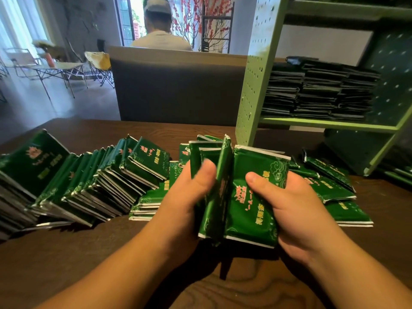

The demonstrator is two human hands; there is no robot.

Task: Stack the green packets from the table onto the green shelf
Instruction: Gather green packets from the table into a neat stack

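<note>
Both hands above the desk (66, 264): left hand (185, 197) and right hand (296, 208) each grip, thumbs curled over, a shared bundle (245, 197) of packets; more packets (89, 181) lie behind; stacks (318, 90) fill the shelf (252, 90)

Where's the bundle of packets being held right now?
Head view, centre: the bundle of packets is gripped between the left hand and right hand, above the table, left of the green shelf.
</note>
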